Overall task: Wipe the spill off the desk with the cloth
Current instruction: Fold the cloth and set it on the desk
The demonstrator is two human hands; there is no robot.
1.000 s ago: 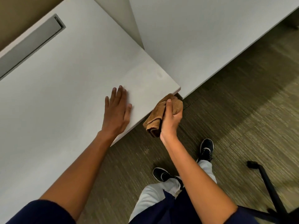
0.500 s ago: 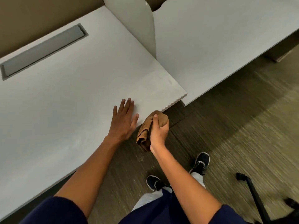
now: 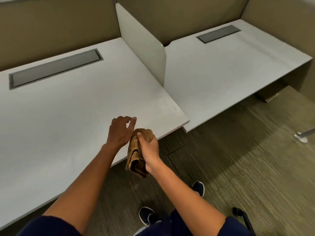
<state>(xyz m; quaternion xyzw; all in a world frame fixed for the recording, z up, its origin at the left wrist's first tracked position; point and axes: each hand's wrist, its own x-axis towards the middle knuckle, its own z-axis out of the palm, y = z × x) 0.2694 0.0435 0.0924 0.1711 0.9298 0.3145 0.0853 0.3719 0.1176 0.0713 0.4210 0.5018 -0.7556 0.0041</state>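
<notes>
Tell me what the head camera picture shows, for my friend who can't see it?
A person's right hand grips a crumpled brown cloth at the front edge of a pale grey desk, while the left hand hovers beside it with loosely curled fingers. Below are striped carpet and dark shoes.

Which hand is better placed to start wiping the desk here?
Right. The right hand already grips the brown cloth at the near edge of the desk. The left hand holds nothing, its fingers loosely curled above the surface.
</notes>
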